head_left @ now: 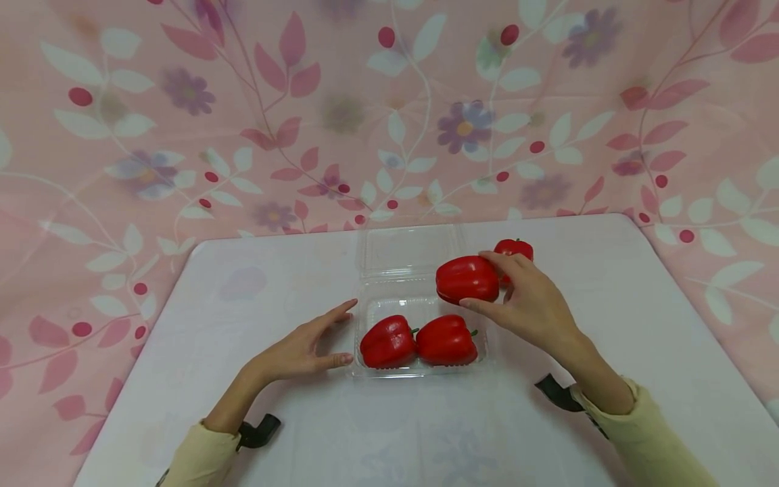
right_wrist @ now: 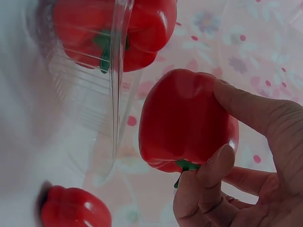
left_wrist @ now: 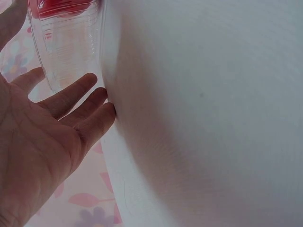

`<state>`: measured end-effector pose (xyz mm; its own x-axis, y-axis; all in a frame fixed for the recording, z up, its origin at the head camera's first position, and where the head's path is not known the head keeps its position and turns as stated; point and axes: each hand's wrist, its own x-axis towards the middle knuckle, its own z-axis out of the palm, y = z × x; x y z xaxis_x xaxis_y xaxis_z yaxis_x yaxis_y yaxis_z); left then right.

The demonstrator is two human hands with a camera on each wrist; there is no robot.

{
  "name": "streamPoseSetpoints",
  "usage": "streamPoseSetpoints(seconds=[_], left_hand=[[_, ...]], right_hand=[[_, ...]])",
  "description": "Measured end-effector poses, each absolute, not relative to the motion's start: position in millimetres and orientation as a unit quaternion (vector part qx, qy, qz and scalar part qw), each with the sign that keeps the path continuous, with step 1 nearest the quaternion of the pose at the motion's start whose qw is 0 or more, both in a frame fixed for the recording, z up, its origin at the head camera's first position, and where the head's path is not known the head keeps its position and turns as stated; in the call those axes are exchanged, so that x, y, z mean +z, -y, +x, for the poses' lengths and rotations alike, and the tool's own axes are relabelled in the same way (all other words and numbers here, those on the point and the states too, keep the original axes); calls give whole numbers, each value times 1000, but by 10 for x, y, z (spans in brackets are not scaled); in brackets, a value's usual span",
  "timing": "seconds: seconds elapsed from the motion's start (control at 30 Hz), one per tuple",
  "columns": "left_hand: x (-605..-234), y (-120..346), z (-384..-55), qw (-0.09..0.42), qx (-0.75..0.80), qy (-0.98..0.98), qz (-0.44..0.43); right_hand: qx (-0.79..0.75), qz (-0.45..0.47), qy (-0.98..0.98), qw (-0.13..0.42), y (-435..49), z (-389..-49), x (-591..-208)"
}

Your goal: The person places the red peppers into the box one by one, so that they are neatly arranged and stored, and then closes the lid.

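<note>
In my right hand (head_left: 535, 304) a red bell pepper (head_left: 466, 279) is gripped between thumb and fingers, held over the back right of a clear plastic clamshell box (head_left: 377, 306). The right wrist view shows this pepper (right_wrist: 184, 120) with its green stem toward the fingers. Two more red peppers lie side by side in the front of the box, a left one (head_left: 388, 342) and a right one (head_left: 447, 339). My left hand (head_left: 304, 348) stands at the box's left side, fingers spread and holding nothing. The left wrist view has its fingertips (left_wrist: 90, 79) close to the box wall.
Another red pepper (head_left: 514, 250) rests on the white-covered table (head_left: 274, 419) behind my right hand, partly hidden by it. The box's clear lid (head_left: 410, 250) lies folded back, away from me. A pink floral cloth (head_left: 341, 122) hangs behind the table.
</note>
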<state>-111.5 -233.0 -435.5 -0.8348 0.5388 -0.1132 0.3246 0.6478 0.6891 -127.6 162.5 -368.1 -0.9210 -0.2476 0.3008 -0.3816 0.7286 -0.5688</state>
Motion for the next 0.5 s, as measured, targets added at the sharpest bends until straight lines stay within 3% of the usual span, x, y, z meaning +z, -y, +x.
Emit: streamPoseSetpoints(seconds=[0.5], left_hand=[[-4351, 2334, -1124, 156, 345, -892, 245]], right_hand=[[324, 172, 927, 78, -1442, -1265, -3702]])
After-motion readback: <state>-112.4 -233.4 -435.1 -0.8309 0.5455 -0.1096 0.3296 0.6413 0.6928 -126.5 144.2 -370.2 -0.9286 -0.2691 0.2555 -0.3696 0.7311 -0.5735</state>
